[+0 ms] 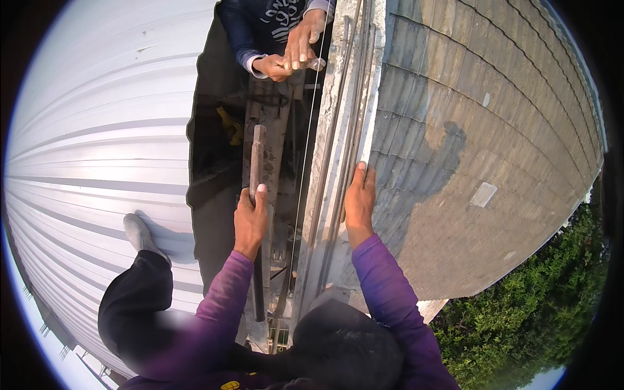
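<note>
Outdoors, two roofs (97, 156): metal, nine o'clock; tiled, three. Left hand (249, 224) clasps one bar (258, 159); open right hand (360, 203) touches ledge (323, 133).

Left hand (251, 220) around a bar (257, 162), right hand (360, 201) at a concrete ledge (323, 130), co-worker's hands (301, 45) beyond, tiled roof (507, 149)

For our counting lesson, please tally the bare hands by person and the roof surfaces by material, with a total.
Wearer's purple-sleeved bare hands: 2
Co-worker's bare hands: 2
Pale corrugated metal roof: 1
Grey-brown tiled roof: 1
Total: 6
</note>
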`<state>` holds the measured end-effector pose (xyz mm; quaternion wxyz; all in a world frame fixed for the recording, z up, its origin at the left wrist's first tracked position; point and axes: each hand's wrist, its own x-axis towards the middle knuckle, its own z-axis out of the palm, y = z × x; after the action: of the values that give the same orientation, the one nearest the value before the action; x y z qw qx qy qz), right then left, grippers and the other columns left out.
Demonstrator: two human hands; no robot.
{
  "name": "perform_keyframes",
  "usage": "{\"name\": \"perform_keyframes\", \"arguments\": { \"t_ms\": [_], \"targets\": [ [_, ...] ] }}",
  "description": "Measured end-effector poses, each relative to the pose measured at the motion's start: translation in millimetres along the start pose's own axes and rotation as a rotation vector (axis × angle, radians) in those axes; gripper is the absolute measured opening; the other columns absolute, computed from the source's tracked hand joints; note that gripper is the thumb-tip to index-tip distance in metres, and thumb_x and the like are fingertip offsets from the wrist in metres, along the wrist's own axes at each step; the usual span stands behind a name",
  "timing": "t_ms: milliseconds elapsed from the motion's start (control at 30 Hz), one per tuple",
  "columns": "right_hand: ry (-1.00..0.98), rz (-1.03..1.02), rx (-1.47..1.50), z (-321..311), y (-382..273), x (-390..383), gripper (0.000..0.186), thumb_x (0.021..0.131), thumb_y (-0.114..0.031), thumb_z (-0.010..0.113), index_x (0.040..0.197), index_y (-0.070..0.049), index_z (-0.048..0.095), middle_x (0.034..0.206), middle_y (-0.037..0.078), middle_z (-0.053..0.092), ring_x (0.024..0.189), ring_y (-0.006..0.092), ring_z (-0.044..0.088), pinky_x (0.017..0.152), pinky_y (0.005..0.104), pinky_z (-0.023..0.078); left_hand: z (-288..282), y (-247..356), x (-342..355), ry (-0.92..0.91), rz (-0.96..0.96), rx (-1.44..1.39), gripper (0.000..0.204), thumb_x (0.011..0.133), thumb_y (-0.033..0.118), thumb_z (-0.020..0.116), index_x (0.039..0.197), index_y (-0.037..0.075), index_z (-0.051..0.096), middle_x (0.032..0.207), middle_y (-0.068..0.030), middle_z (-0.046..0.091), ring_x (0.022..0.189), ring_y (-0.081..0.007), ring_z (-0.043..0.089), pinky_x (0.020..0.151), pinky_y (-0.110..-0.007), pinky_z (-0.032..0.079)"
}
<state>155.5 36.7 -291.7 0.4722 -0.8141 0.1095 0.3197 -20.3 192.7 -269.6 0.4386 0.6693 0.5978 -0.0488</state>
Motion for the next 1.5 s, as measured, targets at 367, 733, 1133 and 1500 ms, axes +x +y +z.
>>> {"name": "perform_keyframes", "arguments": {
  "t_ms": [367, 733, 1133, 1500],
  "targets": [
    [0.144, -0.03, -0.094, -4, -1, 5, 0.071, 0.108, -0.06, 0.046, 0.145, -0.001, 0.061, 0.13, 0.027, 0.071, 0.125, 0.0421, 0.066, 0.106, 0.0454, 0.051, 83, 73, 22, -0.18, 0.262, 0.101, 0.063, 0.103, 0.054, 0.062, 0.132, 0.0, 0.047, 0.104, -0.0349, 0.072, 0.102, -0.0512, 0.072, 0.09, -0.054, 0.056],
    [0.162, 0.042, 0.006, -5, -14, 5, 0.061, 0.106, -0.05, 0.056, 0.138, 0.001, 0.067, 0.129, 0.028, 0.071, 0.124, 0.0413, 0.068, 0.107, 0.0444, 0.052, 101, 61, 18, -0.241, 0.145, -0.215, 0.049, 0.113, 0.038, 0.053, 0.142, 0.0, 0.042, 0.131, -0.028, 0.062, 0.121, -0.0365, 0.063, 0.105, -0.045, 0.046],
    [0.187, 0.022, -0.058, -4, -12, 4, 0.069, 0.103, -0.059, 0.056, 0.138, 0.0, 0.069, 0.108, 0.027, 0.078, 0.103, 0.04, 0.077, 0.094, 0.0438, 0.059, 112, 40, 28, -0.233, 0.188, -0.275, 0.067, 0.104, 0.054, 0.065, 0.142, 0.003, 0.042, 0.128, -0.0139, 0.057, 0.118, -0.0225, 0.057, 0.102, -0.036, 0.048],
    [0.245, -0.043, -0.106, -1, -17, 2, 0.052, 0.108, -0.046, 0.051, 0.113, 0.0, 0.075, 0.093, 0.026, 0.074, 0.093, 0.0414, 0.072, 0.081, 0.0469, 0.054, 112, 40, 28, -0.269, 0.17, -0.348, 0.07, 0.102, 0.057, 0.066, 0.14, 0.004, 0.04, 0.121, -0.0154, 0.06, 0.108, -0.0215, 0.062, 0.091, -0.034, 0.054]
  ]
}}
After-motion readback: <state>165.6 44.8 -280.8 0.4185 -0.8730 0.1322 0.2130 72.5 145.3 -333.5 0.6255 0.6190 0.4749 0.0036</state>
